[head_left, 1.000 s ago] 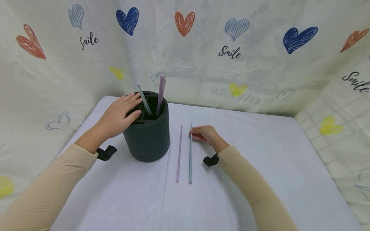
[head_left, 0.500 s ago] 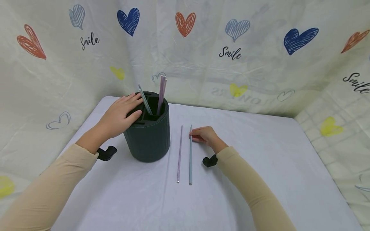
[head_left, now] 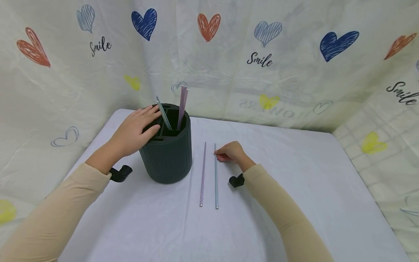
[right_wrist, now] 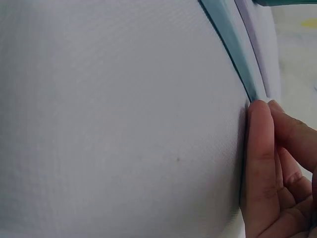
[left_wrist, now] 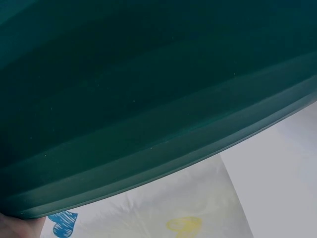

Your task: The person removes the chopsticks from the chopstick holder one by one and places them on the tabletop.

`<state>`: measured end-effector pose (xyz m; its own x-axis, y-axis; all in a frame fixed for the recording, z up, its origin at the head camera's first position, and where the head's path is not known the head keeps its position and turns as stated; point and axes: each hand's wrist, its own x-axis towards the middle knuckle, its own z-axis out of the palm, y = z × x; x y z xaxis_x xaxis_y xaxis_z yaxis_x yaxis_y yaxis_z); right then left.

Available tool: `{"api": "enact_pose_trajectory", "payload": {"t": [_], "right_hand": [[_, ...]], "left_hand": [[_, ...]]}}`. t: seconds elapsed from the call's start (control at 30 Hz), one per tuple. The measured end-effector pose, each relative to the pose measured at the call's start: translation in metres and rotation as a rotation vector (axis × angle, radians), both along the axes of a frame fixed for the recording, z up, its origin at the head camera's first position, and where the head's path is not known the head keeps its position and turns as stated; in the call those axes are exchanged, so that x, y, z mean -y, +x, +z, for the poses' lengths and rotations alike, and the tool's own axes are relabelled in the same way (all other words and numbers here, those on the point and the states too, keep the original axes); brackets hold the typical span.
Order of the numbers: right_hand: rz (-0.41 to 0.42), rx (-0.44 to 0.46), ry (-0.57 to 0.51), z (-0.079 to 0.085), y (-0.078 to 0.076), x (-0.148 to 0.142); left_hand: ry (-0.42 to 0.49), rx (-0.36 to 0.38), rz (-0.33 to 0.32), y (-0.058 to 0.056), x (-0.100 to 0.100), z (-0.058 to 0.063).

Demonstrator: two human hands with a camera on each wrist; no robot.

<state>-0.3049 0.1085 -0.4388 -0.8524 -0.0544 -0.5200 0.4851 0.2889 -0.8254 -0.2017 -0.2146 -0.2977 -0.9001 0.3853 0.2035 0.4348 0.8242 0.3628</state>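
Note:
My left hand [head_left: 136,128] rests on top of a dark green ribbed utensil holder [head_left: 166,163], fingers spread over its rim. In the left wrist view the holder's wall [left_wrist: 158,99] hides most of the hand. Thumb and fingers of my right hand [head_left: 231,152] pinch a light blue chopstick [head_left: 216,182] near its thin far end; it lies along the white tabletop. Just left of it, roughly parallel, lies a lilac chopstick [head_left: 202,178]. Both show beyond my fingertips [right_wrist: 260,111] in the right wrist view. Blue chopsticks [head_left: 164,115] and lilac chopsticks [head_left: 182,105] stand tilted inside the holder.
The holder has several compartments under dividers [head_left: 162,134]. A white cloth [head_left: 294,182] covers the table. Behind and at the sides hangs a pale sheet [head_left: 229,76] printed with hearts and words. Each wrist carries a black camera mount [head_left: 121,174].
The far end of the blue chopstick has swung slightly left and toward me, its near end a little right. My right hand shifts slightly with it; the left hand stays on the holder.

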Motion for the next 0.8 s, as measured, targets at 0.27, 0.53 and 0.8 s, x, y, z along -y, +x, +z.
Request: {"api": "enact_pose_trajectory", "payload": {"t": [0.27,0.53,0.8], "right_hand": [[-0.007,-0.043,0.0,0.006,0.002,-0.001],[0.025,-0.213,-0.123,0.042,0.011,0.011],[0.068,-0.428,-0.243,0.078,0.019,0.028]], "left_hand": [[-0.006,0.003,0.001,0.0,0.001,-0.001],[0.0,0.0,0.002,0.0,0.002,-0.001],[-0.001,0.0,0.005,0.0,0.002,-0.001]]}}
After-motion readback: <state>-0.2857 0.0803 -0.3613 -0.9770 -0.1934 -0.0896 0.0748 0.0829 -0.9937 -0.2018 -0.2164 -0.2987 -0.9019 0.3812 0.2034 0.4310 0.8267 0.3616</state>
